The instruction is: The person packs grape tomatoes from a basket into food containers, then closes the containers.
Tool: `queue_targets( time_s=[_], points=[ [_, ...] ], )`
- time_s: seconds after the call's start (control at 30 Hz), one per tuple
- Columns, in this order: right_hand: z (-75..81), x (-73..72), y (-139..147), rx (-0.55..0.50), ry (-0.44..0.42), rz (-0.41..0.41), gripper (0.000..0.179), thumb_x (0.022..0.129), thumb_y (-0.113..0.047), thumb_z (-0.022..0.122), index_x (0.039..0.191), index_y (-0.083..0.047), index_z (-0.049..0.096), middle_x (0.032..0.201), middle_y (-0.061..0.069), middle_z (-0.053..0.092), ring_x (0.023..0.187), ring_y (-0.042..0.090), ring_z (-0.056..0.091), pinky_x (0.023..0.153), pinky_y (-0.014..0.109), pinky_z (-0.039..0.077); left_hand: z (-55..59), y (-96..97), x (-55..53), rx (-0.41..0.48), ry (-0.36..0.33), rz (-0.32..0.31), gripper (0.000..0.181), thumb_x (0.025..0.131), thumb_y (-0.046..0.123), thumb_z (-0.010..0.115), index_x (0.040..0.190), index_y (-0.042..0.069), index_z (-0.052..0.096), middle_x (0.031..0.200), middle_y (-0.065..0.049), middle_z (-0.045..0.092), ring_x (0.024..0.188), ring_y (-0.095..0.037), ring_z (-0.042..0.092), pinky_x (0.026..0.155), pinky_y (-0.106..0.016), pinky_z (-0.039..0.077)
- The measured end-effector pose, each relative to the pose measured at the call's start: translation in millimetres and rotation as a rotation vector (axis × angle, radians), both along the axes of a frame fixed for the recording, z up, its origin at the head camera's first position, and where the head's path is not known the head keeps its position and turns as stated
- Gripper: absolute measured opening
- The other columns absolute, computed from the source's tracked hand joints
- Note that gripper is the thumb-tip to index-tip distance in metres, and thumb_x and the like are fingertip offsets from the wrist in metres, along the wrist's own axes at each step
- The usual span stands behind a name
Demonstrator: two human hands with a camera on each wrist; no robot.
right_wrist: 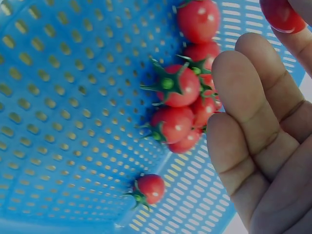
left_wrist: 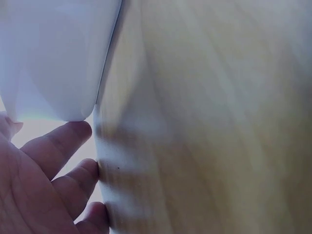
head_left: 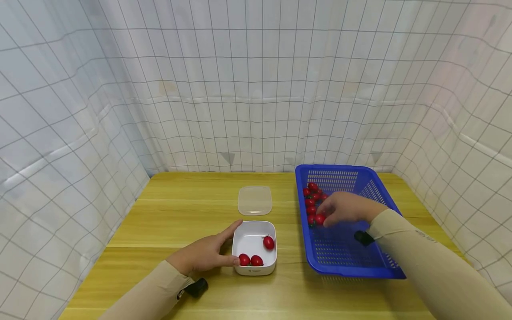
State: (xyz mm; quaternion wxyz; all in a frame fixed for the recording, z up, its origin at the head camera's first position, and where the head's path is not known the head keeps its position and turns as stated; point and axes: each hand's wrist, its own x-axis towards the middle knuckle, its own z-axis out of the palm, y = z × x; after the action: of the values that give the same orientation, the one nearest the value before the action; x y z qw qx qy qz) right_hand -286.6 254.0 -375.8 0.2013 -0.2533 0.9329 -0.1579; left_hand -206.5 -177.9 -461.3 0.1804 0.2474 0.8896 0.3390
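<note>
My left hand (head_left: 208, 253) rests against the left side of a white square food container (head_left: 254, 270), its thumb by the near corner and its forefinger along the far one. Inside the container lie three cherry tomatoes (head_left: 268, 242), two near the front wall and one to the right. Over the blue basket (head_left: 306, 240), my right hand (head_left: 345, 208) pinches a cherry tomato (right_wrist: 282, 17) between thumb and forefinger, its other fingers extended. More cherry tomatoes with green stems (right_wrist: 178, 85) lie close below, along the basket's left side.
A translucent lid (head_left: 254, 201) lies flat on the wooden table (head_left: 192, 195), just behind the container. White grid-patterned curtains (head_left: 256, 111) surround the table at the back and both sides. The basket's raised rim stands to the right of the container.
</note>
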Motion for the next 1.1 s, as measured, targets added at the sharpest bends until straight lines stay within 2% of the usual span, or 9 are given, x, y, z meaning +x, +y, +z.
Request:
queue_targets(
  time_s=[0.2, 0.43, 0.73, 0.87, 1.1],
  points=[
    [13.7, 1.1, 0, -0.028, 0.013, 0.009, 0.033, 0.090, -0.029, 0.082, 0.121, -0.019, 0.078, 0.110, -0.005, 0.078, 0.103, 0.014, 0.072, 0.095, 0.046, 0.060, 0.3, -0.7, -0.6, -0.001, 0.009, -0.014, 0.106, 0.093, 0.057, 0.075, 0.172, 0.025, 0.011, 0.171, -0.010, 0.035, 0.150, -0.037, 0.045, 0.121, -0.063, 0.038],
    [22.7, -1.5, -2, -0.047, 0.067, 0.041, 0.030, 0.091, -0.028, 0.081, 0.119, -0.018, 0.078, 0.110, -0.005, 0.078, 0.103, 0.014, 0.072, 0.096, 0.046, 0.059, 2.8, 0.2, -0.3, -0.005, -0.008, -0.014, 0.106, 0.094, 0.057, 0.075, 0.172, 0.027, 0.010, 0.173, -0.008, 0.031, 0.153, -0.034, 0.041, 0.123, -0.061, 0.036],
    [38.4, 4.0, -17, -0.078, 0.061, 0.046, 0.024, 0.094, -0.028, 0.080, 0.117, -0.025, 0.078, 0.104, -0.011, 0.077, 0.097, 0.009, 0.070, 0.094, 0.043, 0.059, 2.8, 0.7, -0.3, 0.002, -0.005, -0.027, 0.105, 0.095, 0.056, 0.074, 0.172, 0.025, 0.009, 0.172, -0.011, 0.031, 0.152, -0.037, 0.041, 0.121, -0.063, 0.037],
    [44.7, 7.7, -27, -0.087, 0.053, 0.062, 0.024, 0.094, -0.028, 0.080, 0.118, -0.025, 0.078, 0.103, -0.011, 0.077, 0.091, 0.008, 0.069, 0.089, 0.037, 0.059, 2.2, 0.6, -0.7, 0.002, -0.006, -0.024, 0.105, 0.094, 0.055, 0.074, 0.172, 0.026, 0.010, 0.172, -0.010, 0.032, 0.152, -0.035, 0.042, 0.122, -0.062, 0.037],
    [48.0, 11.5, -48, -0.110, 0.029, 0.068, 0.028, 0.093, -0.026, 0.082, 0.121, -0.023, 0.078, 0.094, -0.008, 0.076, 0.077, 0.011, 0.068, 0.071, 0.030, 0.058, 2.1, 0.4, -0.3, 0.003, -0.003, -0.027, 0.106, 0.094, 0.058, 0.074, 0.172, 0.025, 0.010, 0.172, -0.011, 0.032, 0.152, -0.037, 0.043, 0.120, -0.063, 0.038]
  ],
)
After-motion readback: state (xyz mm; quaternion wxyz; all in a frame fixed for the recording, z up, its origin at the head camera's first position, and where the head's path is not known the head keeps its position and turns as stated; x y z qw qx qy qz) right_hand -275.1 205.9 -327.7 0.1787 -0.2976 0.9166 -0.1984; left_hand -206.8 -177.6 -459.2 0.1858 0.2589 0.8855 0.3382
